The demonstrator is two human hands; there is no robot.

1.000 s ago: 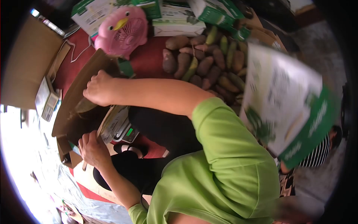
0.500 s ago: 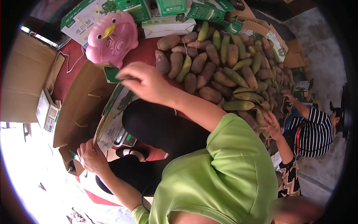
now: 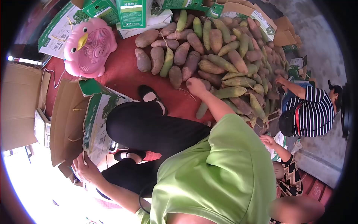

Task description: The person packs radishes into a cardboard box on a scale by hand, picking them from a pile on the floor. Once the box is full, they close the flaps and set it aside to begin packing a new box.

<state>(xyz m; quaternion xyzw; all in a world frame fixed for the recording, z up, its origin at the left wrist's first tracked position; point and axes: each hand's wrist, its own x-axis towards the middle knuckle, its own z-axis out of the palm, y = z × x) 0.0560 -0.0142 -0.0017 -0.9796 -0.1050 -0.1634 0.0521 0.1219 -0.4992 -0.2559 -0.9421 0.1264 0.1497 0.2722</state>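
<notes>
My left hand (image 3: pixel 86 171) is closed on the lower edge of an open cardboard box (image 3: pixel 95 123) with a green and white printed side. The box stands beside my black-trousered legs (image 3: pixel 149 121). My right hand (image 3: pixel 196 87) is at the near edge of a pile of reddish-brown and green radishes (image 3: pixel 215 39), its fingers curled on a radish (image 3: pixel 205 84) that it partly covers. Another greenish radish (image 3: pixel 201 111) lies under my right forearm.
A pink bird-shaped fan (image 3: pixel 91 48) stands on the red floor (image 3: pixel 125 56). Green and white cartons (image 3: pixel 132 13) lie behind the radishes. At the right are a person in a striped shirt (image 3: pixel 315 114) and another person's hand (image 3: pixel 267 141).
My right hand has moved from above the box rightward to the radishes. My left hand stays on the box. The view has shifted, and a green box flap now shows folded outward.
</notes>
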